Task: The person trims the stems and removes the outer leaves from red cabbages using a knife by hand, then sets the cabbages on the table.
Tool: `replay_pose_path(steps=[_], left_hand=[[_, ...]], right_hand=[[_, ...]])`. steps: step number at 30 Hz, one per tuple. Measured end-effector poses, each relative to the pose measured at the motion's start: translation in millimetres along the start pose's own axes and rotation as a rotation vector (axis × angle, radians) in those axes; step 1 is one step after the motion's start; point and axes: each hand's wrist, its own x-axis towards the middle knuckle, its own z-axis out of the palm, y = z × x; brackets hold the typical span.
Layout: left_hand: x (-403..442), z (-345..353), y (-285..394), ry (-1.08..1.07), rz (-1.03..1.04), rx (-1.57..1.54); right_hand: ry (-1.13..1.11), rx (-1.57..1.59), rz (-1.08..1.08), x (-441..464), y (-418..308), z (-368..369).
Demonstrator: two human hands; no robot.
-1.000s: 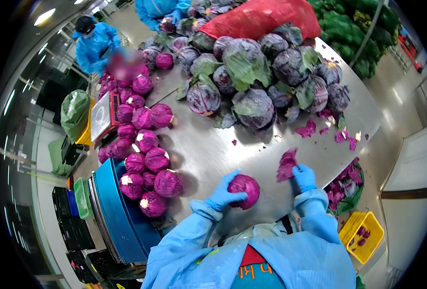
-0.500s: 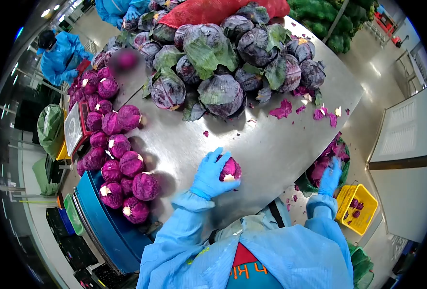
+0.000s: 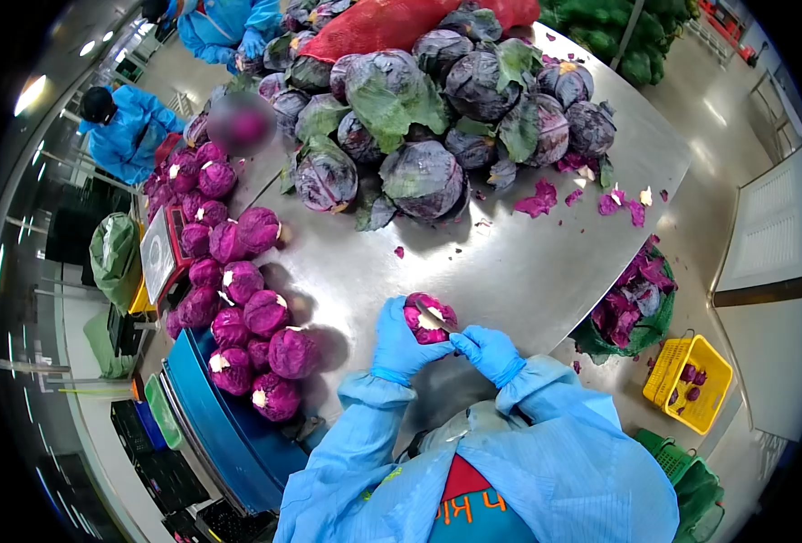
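My left hand [image 3: 398, 342], in a blue glove, is wrapped round the left side of a small peeled purple cabbage [image 3: 425, 313] whose pale stem end faces up. In my right hand [image 3: 489, 353], also gloved, is a knife [image 3: 435, 319], its blade lying across the pale stem end. Peeled purple cabbages [image 3: 293, 352] stand in a group to the left. Beyond my hands lies a heap of unpeeled cabbages [image 3: 422, 180] with loose green and purple outer leaves.
On the metal table [image 3: 501, 271] are leaf scraps [image 3: 537, 198], a scale [image 3: 158, 255] and a red net sack [image 3: 374, 27]. A leaf-filled basket [image 3: 632, 308] and yellow crate [image 3: 689, 382] stand right. A blue container [image 3: 211, 416] is left; two co-workers [image 3: 129, 131] stand far left.
My right hand has come back from the leaf basket to the cabbage, now with a knife in it. The cabbage's stem end has turned upward in my left hand.
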Motion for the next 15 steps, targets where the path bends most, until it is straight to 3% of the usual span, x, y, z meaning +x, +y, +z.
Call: replay_pose_path(steps=[6, 9, 15], left_hand=[[-3, 17, -30, 0.194, 0.114, 0.123], [2, 12, -25, 0.106, 0.07, 0.069], [10, 0, -4, 0.098, 0.041, -0.012]], right_hand=[[-0.232, 0.027, -0.138, 35, 24, -10], [-0.391, 0.077, -0.115, 52, 32, -16], [-0.365, -0.074, 0.031, 62, 6, -19]])
